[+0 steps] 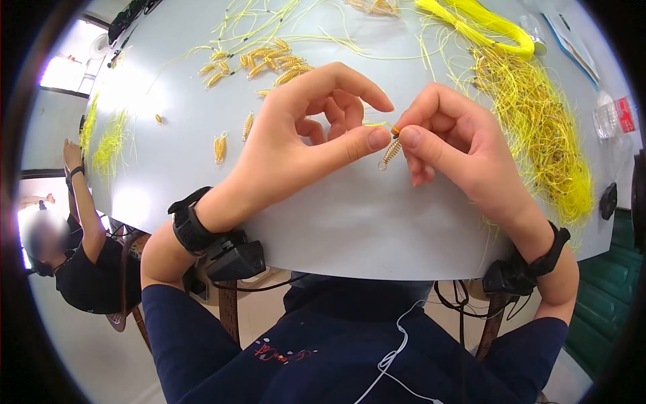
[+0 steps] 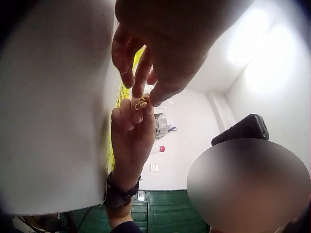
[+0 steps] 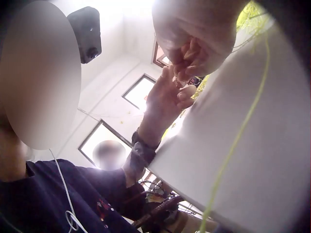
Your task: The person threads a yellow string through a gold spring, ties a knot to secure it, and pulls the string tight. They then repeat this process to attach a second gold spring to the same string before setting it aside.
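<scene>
Right hand: pinched one gold spring, which protruded from the grip. Left hand: curved just beside it; its hold was not discernible. Yellow strands: lay rightward of the grip.

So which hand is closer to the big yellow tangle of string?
The right hand: it's beside the yellow tangle, on its left. The left hand is farther left, past the small gold spring.
</scene>
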Tool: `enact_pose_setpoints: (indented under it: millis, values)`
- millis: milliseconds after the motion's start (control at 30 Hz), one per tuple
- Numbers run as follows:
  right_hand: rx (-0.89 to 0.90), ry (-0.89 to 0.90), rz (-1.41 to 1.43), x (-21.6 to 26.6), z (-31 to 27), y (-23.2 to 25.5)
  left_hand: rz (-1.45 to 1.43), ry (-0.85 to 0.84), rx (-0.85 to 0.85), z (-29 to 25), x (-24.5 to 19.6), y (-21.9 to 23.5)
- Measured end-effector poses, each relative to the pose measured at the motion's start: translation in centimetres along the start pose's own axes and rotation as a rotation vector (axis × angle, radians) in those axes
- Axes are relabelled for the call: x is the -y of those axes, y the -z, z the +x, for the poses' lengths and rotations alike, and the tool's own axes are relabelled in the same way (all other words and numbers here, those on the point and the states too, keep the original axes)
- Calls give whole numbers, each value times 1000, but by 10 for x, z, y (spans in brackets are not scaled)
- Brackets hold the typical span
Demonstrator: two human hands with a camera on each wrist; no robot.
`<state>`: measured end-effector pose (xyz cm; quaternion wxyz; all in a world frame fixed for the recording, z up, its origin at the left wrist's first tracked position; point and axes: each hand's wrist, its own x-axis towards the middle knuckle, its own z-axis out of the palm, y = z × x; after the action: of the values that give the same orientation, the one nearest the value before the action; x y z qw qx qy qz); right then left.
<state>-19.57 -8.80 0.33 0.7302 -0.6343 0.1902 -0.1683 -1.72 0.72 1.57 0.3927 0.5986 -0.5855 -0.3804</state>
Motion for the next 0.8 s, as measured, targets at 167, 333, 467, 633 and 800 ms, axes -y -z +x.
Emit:
enact_pose_setpoints:
  millis: [167, 333, 467, 633, 800]
  values:
    - [30, -27, -14, 1, 0, -1, -57, -1, -10, -1, 3, -2]
    - [52, -47, -71, 2, 0, -2, -71, 39, 43, -2, 3, 0]
    - [47, -30, -91, 1, -1, -2, -86, 49, 55, -2, 2, -2]
    - [50, -29, -44, 2, -1, 0, -125, 97, 52, -1, 1, -6]
    - [54, -35, -33, 1, -1, 0, -100, -8, 101, -1, 3, -5]
